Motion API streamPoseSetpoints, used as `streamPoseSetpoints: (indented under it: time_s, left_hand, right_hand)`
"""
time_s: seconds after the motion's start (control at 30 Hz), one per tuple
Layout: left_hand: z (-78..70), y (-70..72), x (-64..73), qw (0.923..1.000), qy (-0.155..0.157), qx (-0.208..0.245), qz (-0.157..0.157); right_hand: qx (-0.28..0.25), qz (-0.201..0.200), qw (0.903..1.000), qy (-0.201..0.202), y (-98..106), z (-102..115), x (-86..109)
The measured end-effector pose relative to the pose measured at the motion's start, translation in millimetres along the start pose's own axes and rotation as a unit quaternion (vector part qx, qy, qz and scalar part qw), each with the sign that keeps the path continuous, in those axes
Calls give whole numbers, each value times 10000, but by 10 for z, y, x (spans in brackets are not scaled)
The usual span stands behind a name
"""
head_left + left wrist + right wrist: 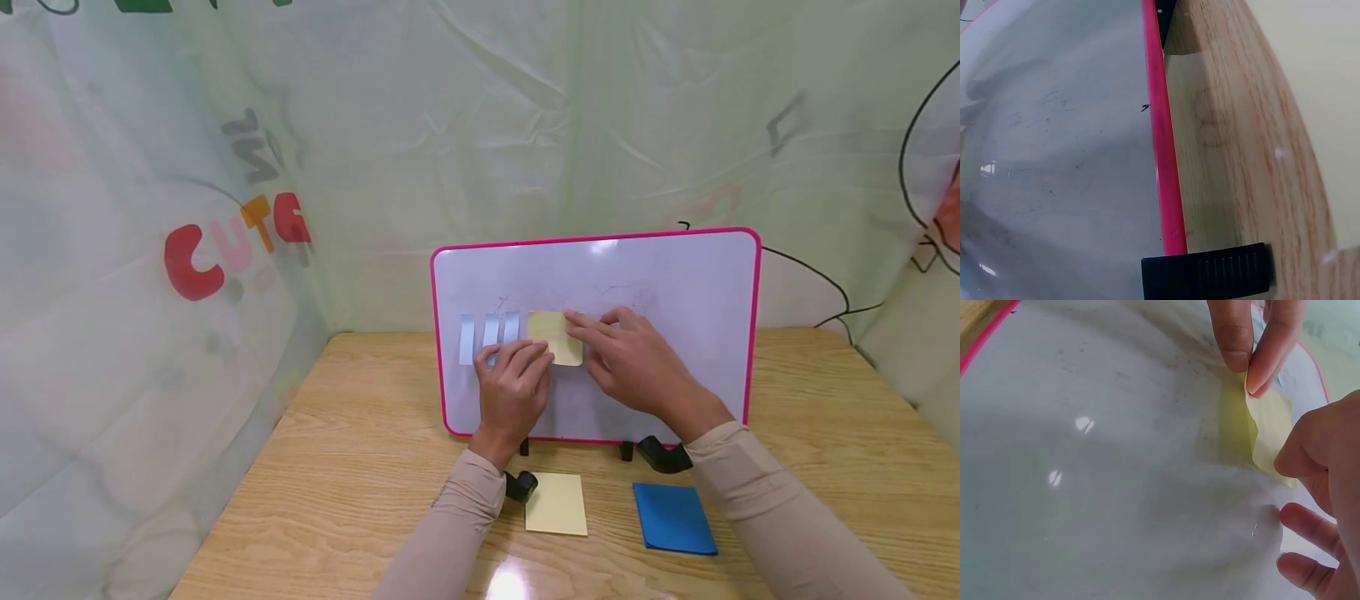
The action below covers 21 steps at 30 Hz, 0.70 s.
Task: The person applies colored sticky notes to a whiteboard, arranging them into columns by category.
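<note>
A yellow sticky note (553,333) is at the whiteboard (675,333), bowed out from its surface in the right wrist view. My left hand (513,383) pinches the note's lower edge between two fingers. At its right side, my right hand (630,358) grips the edge with thumb and finger, the other fingers spread over the board. Left of the note, three light blue paper strips (467,340) stick upright to the board, two partly behind my left fingers. The left wrist view shows the board's pink rim (1163,137) but not the hand.
A yellow sticky-note pad (557,508) and a blue pad (675,518) lie on the wooden table (337,467) before the board. Black stand feet (663,455) jut forward under the board, one close to the yellow pad. A printed sheet curtain (420,167) hangs behind.
</note>
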<state>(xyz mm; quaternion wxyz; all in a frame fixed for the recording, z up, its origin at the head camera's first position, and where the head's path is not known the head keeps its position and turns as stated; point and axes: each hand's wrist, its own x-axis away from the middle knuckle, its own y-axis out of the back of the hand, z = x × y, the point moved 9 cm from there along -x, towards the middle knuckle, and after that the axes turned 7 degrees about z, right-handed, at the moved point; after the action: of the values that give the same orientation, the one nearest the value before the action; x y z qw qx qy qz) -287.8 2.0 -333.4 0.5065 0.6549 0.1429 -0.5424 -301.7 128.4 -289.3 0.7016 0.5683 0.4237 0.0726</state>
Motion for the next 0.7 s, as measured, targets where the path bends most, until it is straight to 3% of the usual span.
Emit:
streamPoseSetpoints:
  time_s: [0.7]
  left_hand:
    - [-5, 9, 1, 10000, -32, -34, -31]
  right_hand:
    - [187, -344, 9990, -214, 53, -1, 126]
